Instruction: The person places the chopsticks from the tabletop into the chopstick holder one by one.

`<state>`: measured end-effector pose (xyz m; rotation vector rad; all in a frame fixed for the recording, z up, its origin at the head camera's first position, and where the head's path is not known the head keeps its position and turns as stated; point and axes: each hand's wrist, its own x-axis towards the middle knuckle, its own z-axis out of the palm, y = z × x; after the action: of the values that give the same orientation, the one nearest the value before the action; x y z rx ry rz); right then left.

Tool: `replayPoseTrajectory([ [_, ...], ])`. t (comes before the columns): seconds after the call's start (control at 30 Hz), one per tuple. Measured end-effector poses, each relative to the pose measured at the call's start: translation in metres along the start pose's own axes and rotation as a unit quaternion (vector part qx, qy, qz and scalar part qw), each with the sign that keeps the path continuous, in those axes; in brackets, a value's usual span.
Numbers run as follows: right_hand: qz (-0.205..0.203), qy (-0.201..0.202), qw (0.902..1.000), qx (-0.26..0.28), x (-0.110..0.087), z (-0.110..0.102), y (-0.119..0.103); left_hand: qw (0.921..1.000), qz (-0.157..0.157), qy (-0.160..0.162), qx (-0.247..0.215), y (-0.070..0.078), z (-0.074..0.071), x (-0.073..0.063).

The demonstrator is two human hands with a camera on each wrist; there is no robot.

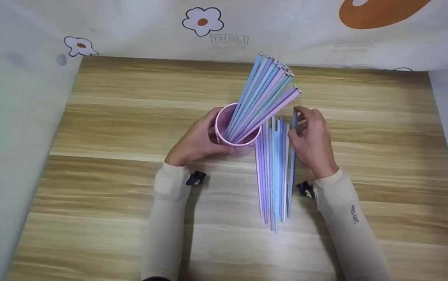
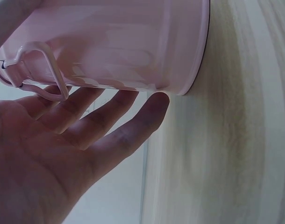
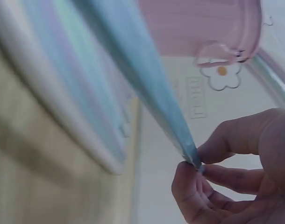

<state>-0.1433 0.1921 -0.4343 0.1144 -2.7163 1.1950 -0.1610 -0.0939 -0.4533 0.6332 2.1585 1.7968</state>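
Note:
A small pink metal bucket [image 1: 239,150] with loop handles holds a bundle of thin pastel sticks [image 1: 265,93], blue, purple, pink and green, leaning to the upper right. My left hand [image 1: 196,140] grips the bucket from its left side, thumb at the front. In the left wrist view, its fingers [image 2: 128,135] reach along the bucket wall near the base. My right hand [image 1: 313,136] pinches the top end of a blue stick [image 1: 292,156] between thumb and fingertips. That stick lies alongside the right edge of a row of loose pastel sticks [image 1: 276,175].
The wooden table [image 1: 111,187] carries everything. At its far edge stands a pale backdrop [image 1: 142,31] printed with flowers. Dark wrist cameras [image 1: 196,178] sit at the inner side of each sleeve.

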Motion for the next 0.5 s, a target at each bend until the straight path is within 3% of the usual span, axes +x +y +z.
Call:
replayPoseTrajectory([
  [0.17,-0.036,0.067,0.9961,0.045,-0.005,-0.013,-0.017,1.0000,0.001,0.000,0.006,0.001,-0.001,0.000],
  [0.3,-0.070,0.140,0.9815,0.111,-0.009,-0.024,-0.032,1.0000,0.005,0.002,0.008,0.002,0.000,0.000],
  [0.4,-0.094,0.187,0.9580,0.196,-0.011,-0.031,-0.043,0.9999,0.008,0.003,0.007,0.002,0.000,-0.001],
  [0.5,-0.117,0.232,0.9207,0.291,-0.012,-0.038,-0.052,1.0000,0.008,0.002,0.005,0.002,0.000,-0.001],
])
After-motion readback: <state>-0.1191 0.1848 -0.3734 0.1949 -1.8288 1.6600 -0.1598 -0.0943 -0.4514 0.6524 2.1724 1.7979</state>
